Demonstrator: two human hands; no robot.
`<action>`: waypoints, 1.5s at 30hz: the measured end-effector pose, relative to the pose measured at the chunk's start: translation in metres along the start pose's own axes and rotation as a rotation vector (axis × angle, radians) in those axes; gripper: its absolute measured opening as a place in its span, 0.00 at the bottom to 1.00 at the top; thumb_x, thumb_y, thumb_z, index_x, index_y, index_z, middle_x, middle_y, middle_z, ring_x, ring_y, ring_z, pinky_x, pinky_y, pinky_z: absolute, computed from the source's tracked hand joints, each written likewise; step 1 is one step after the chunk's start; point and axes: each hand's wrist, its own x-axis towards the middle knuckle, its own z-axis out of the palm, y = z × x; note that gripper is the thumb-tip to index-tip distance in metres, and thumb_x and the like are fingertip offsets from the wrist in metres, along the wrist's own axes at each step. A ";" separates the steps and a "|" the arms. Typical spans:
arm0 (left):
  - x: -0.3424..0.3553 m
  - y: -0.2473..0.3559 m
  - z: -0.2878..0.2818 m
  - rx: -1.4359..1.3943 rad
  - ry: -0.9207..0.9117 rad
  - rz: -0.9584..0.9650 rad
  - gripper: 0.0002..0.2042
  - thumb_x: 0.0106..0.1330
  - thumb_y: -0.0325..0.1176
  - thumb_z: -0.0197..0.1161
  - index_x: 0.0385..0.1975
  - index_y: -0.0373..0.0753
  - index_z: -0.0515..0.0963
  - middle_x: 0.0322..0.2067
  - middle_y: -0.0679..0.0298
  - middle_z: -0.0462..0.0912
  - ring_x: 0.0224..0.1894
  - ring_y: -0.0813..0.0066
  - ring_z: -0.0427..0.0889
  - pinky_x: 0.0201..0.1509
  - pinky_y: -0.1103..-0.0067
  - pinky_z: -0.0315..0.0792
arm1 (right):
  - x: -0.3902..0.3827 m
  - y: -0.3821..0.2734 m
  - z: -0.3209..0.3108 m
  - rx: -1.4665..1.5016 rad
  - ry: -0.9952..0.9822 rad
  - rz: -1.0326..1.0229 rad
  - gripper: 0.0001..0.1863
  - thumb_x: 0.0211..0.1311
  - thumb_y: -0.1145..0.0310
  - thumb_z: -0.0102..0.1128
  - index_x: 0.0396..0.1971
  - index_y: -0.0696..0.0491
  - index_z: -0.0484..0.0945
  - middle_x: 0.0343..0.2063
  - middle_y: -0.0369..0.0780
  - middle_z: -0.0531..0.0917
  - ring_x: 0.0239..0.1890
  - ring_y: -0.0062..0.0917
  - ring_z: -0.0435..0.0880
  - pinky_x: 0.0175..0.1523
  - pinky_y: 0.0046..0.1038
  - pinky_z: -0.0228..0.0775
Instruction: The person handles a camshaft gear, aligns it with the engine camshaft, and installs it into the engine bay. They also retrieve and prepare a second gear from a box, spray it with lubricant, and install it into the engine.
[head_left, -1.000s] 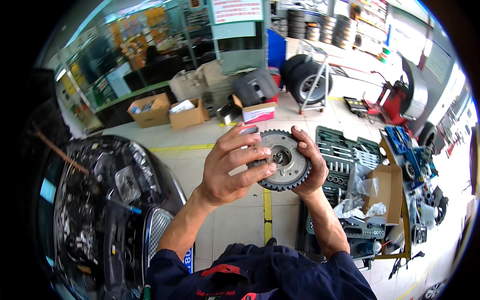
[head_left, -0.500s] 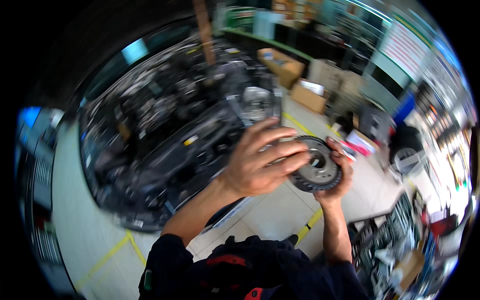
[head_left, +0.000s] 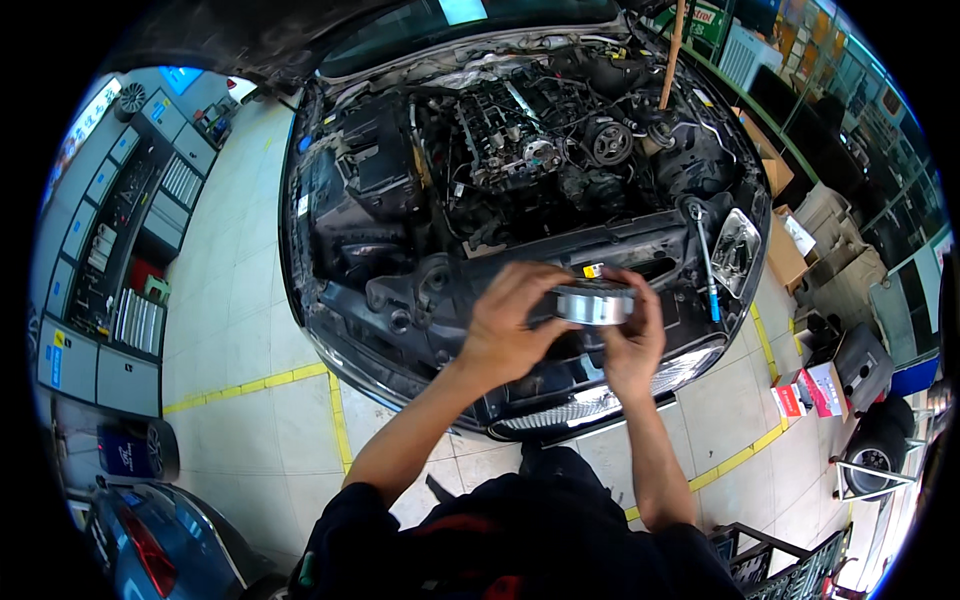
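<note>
Head view, only one to go through here; the round metal part (head_left: pixel 595 306) sits just right of centre in the frame, held up between two bare hands in front of the nose of the dark car (head_left: pixel 440 290); it's tipped nearly edge-on, so you mostly get a shiny silver side with a darker rim along the top. Left hand (head_left: pixel 512 325) has it from the left, fingers curled partway, thumb low by the bottom edge and the others up along the top; right hand (head_left: pixel 634 340) has the other end, fingers bent round it and spread about as wide as the part is thick; exact contact points on the far side are hidden, so can't tell there.

Behind that, top middle, the engine (head_left: pixel 515 125) is out in the open, with a round pulley (head_left: pixel 610 142) just right of it; a wooden pole (head_left: pixel 674 55) stands at the upper right of the bay; a blue-handled wrench (head_left: pixel 707 265) lies on the car's front right of centre, next to a silvery tray-like piece (head_left: pixel 738 255).

Grey cabinets (head_left: pixel 130 375) line the left edge; lower left there's a blue-grey car (head_left: pixel 190 535); tyres (head_left: pixel 873 463) on a white rack at lower right.
</note>
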 end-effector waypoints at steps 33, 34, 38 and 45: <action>0.090 -0.475 0.084 -0.577 0.223 -0.603 0.21 0.54 0.15 0.71 0.49 0.34 0.79 0.50 0.59 0.75 0.49 0.69 0.81 0.47 0.78 0.82 | 0.236 0.374 0.169 0.072 0.741 0.478 0.12 0.62 0.76 0.70 0.42 0.62 0.79 0.34 0.39 0.85 0.33 0.22 0.85 0.43 0.23 0.80; 0.088 -0.476 0.086 -0.530 0.226 -0.576 0.22 0.54 0.15 0.71 0.50 0.34 0.78 0.50 0.59 0.75 0.50 0.69 0.81 0.48 0.78 0.82 | 0.236 0.374 0.167 0.085 0.738 0.484 0.12 0.62 0.76 0.70 0.42 0.62 0.79 0.34 0.39 0.85 0.33 0.22 0.85 0.42 0.23 0.80; 0.091 -0.474 0.088 -0.672 0.263 -0.682 0.22 0.55 0.15 0.71 0.51 0.35 0.78 0.52 0.60 0.73 0.53 0.70 0.80 0.51 0.75 0.82 | 0.243 0.371 0.165 0.027 0.723 0.493 0.10 0.62 0.76 0.70 0.41 0.62 0.80 0.35 0.40 0.85 0.33 0.22 0.85 0.42 0.24 0.81; 0.093 -0.473 0.085 -0.589 0.263 -0.685 0.23 0.54 0.17 0.73 0.52 0.35 0.78 0.51 0.58 0.75 0.52 0.67 0.81 0.50 0.74 0.82 | 0.246 0.366 0.169 -0.078 0.721 0.519 0.11 0.62 0.76 0.69 0.41 0.63 0.80 0.34 0.39 0.85 0.33 0.22 0.85 0.42 0.24 0.82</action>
